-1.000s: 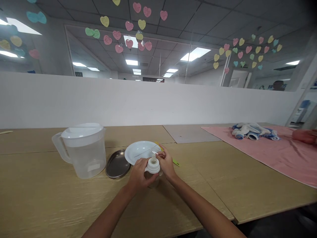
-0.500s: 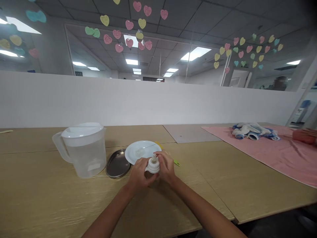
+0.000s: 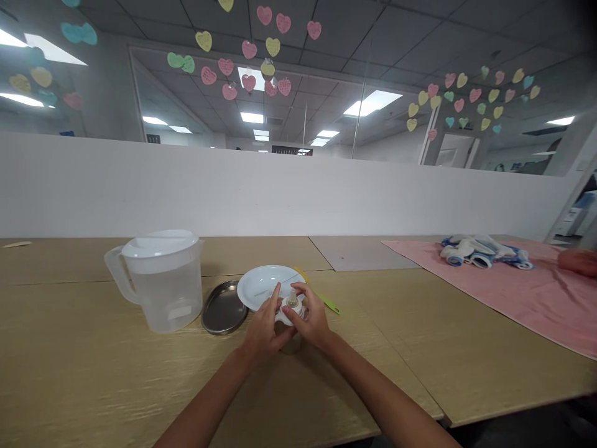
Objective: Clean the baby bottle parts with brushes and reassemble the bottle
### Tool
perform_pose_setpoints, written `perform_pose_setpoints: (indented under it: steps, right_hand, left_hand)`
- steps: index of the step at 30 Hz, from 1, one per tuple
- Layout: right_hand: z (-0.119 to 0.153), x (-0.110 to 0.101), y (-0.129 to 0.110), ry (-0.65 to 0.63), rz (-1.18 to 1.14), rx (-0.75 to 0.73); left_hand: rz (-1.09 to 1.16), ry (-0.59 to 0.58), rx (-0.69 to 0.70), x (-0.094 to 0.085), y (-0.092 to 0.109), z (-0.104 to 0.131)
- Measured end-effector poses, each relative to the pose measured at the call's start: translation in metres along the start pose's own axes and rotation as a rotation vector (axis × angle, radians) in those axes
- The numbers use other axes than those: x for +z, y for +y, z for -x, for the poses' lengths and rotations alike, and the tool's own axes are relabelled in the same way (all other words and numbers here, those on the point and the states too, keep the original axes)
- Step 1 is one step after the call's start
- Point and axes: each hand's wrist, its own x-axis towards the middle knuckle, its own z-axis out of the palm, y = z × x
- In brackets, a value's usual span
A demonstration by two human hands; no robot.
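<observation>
A baby bottle (image 3: pixel 291 305) with a white collar and a clear teat stands upright between my hands near the middle of the table. My left hand (image 3: pixel 265 328) is closed against the bottle's left side, its index finger pointing up along it. Around the collar's right side curl the thumb and fingers of my right hand (image 3: pixel 313 316). Most of the bottle's body is hidden by the hands. Just behind lies a white plate (image 3: pixel 254 287) with a thin clear item on it that I cannot make out. A green and yellow utensil (image 3: pixel 329 303) rests partly behind my right hand.
Left of the hands are an oval metal tray (image 3: pixel 224 309) and a lidded plastic pitcher (image 3: pixel 170 292). A pink cloth (image 3: pixel 504 289) covers the table's right side, with a white and blue bundle (image 3: pixel 485 251) on it. A white wall (image 3: pixel 280 193) borders the back.
My right fingers have come down from the teat to the collar. My left fingers have straightened upward beside it. The view has shifted slightly.
</observation>
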Motion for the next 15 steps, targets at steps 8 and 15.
perform_pose_setpoints:
  steps: [8,15]
  right_hand:
    - [0.0,-0.003,-0.002,-0.141,-0.209,-0.016]
    - [-0.003,-0.006,0.021,-0.008,-0.121,-0.166]
  left_hand:
    - [0.023,-0.02,0.052,0.001,-0.003,0.0]
    - [0.002,-0.02,0.011,0.003,-0.006,0.001]
